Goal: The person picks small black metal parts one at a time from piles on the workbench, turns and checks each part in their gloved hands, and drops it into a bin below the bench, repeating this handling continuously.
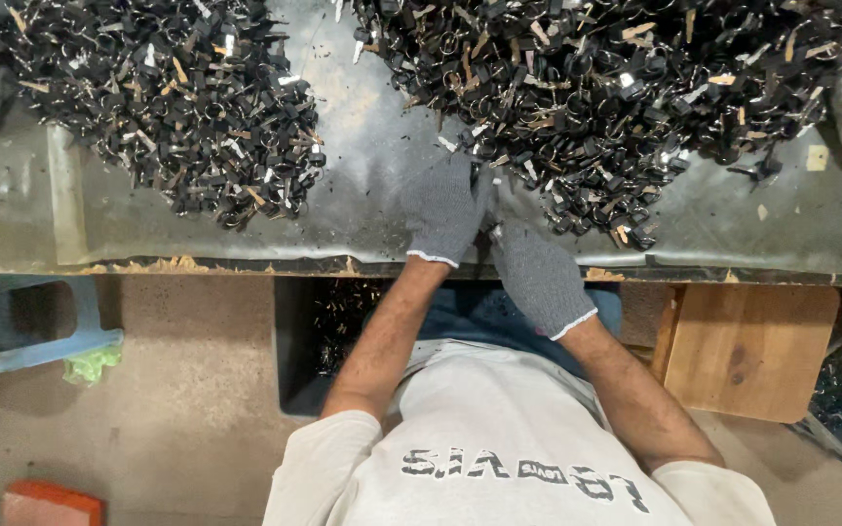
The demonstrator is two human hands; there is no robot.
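Observation:
Both my hands wear grey knit gloves and meet at the front edge of a worn metal table (pixel 372 146). My left hand (pixel 445 209) lies knuckles up, its fingertips at the near edge of a big heap of small black-and-metal parts (pixel 596 88). My right hand (pixel 538 273) sits just right of it, fingers curled toward the left hand. A small pale-and-black part (pixel 492 232) shows between the two hands, pinched where they touch. How each finger grips it is hidden by the gloves.
A second heap of the same parts (pixel 177 97) lies at the table's left. Under the table stand a dark bin with parts (pixel 343 312), a wooden stool (pixel 752 351), a blue plastic stool (pixel 41 321) and a red brick-like block (pixel 51 505).

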